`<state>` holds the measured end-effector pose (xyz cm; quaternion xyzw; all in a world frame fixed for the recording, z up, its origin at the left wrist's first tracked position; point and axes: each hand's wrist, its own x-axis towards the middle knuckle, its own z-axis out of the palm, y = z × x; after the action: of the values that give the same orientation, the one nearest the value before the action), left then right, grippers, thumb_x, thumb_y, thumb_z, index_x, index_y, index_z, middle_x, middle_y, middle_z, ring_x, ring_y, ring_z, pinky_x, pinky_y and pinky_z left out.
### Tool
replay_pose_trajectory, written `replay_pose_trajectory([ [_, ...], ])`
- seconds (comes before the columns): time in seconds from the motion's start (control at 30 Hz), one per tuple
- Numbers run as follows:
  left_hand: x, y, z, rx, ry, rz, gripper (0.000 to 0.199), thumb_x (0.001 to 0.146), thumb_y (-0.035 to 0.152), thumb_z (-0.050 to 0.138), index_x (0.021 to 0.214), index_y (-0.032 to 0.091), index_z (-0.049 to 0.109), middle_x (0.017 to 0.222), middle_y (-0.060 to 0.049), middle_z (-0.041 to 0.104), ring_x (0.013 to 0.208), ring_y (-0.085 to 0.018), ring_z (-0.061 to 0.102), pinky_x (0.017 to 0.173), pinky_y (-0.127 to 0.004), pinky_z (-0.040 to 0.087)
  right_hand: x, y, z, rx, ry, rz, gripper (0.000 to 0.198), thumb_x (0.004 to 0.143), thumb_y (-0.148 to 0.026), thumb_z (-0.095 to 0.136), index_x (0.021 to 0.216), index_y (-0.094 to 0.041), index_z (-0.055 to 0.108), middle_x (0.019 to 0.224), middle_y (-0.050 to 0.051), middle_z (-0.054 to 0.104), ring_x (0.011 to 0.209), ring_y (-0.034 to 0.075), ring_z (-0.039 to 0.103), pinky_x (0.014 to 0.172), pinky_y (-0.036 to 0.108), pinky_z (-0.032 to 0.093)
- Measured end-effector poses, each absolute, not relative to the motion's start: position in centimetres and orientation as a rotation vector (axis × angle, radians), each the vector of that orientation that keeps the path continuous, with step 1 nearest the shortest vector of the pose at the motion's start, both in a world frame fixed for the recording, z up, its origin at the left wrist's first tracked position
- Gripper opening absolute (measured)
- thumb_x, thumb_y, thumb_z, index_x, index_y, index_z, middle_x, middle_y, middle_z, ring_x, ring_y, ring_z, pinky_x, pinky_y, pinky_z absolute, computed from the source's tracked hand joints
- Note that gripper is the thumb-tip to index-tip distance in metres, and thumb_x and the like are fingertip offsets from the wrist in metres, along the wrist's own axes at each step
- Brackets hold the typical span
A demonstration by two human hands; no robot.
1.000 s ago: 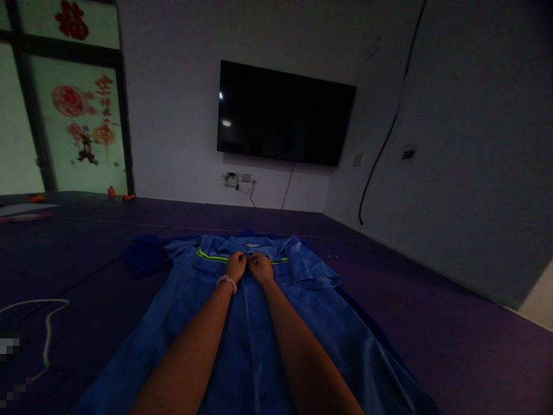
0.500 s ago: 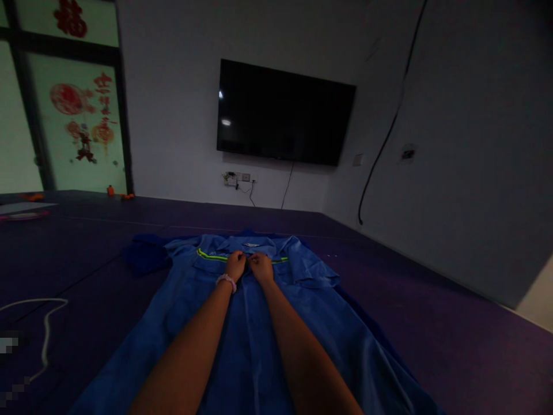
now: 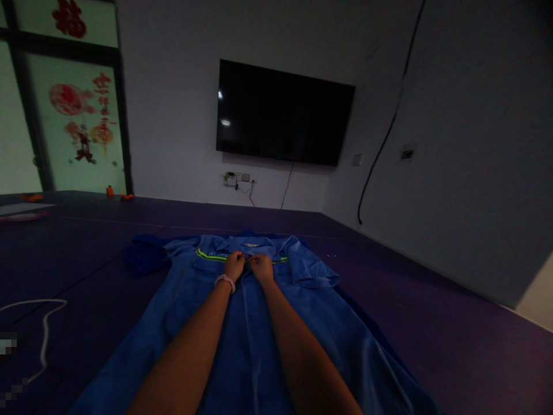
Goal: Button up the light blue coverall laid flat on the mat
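Note:
A blue short-sleeved work shirt [image 3: 254,328] lies front up and spread out, its collar at the far end and a yellow-green stripe across the chest. Just below the collar, my left hand [image 3: 235,265], with a pale pink band round the wrist, pinches the shirt's front edge. My right hand [image 3: 261,268] is close beside it, fingers pinched on the same front opening. Whatever small part sits between the fingertips is too dark to make out. Darker blue cloth [image 3: 144,255] shows from under the shirt at the left sleeve and along the right side.
The shirt rests on a purple floor [image 3: 432,323]. A white cable [image 3: 45,331] curves at the left. Small orange objects [image 3: 110,191] stand by the glass door [image 3: 82,121]. A television [image 3: 285,115] hangs on the far wall, and a black cable [image 3: 380,150] hangs at the right.
Both hands stay at the shirt's front below the collar. Their fingers have shifted only very slightly; the shirt lies as before.

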<state>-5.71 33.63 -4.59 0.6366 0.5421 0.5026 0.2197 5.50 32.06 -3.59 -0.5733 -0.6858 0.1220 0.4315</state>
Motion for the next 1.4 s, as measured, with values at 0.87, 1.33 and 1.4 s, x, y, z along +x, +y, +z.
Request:
replay_pose_trajectory([
  [0.87, -5.31, 33.06, -4.37, 1.878, 1.540, 1.407, 0.022, 0.087, 0.030, 0.051, 0.097, 0.012, 0.057, 0.094, -0.005, 0.060, 0.082, -0.015, 0.059, 0.073, -0.034, 0.050, 5.20, 31.72, -3.38, -1.572, -1.799, 0.156, 0.018, 0.083, -0.017, 0.046, 0.096, -0.017, 0.059, 0.080, 0.005, 0.065, 0.076, 0.016, 0.061, 0.061, 0.021, 0.037],
  [1.33, -5.13, 32.69, -4.12, 2.003, 1.743, 1.313, 0.022, 0.087, 0.032, 0.050, 0.092, 0.012, 0.058, 0.087, -0.003, 0.061, 0.076, -0.014, 0.058, 0.071, -0.033, 0.050, 5.00, 31.42, -3.15, -1.610, -1.801, 0.146, 0.019, 0.085, -0.020, 0.045, 0.097, -0.017, 0.059, 0.084, 0.008, 0.066, 0.081, 0.018, 0.061, 0.062, 0.023, 0.038],
  [1.4, -5.08, 32.66, -4.08, 2.023, 1.759, 1.299, 0.022, 0.087, 0.032, 0.050, 0.091, 0.012, 0.058, 0.087, -0.003, 0.061, 0.076, -0.014, 0.058, 0.070, -0.032, 0.050, 5.01, 31.42, -3.15, -1.613, -1.802, 0.147, 0.019, 0.085, -0.020, 0.045, 0.098, -0.017, 0.059, 0.084, 0.008, 0.065, 0.081, 0.018, 0.061, 0.063, 0.023, 0.038],
])
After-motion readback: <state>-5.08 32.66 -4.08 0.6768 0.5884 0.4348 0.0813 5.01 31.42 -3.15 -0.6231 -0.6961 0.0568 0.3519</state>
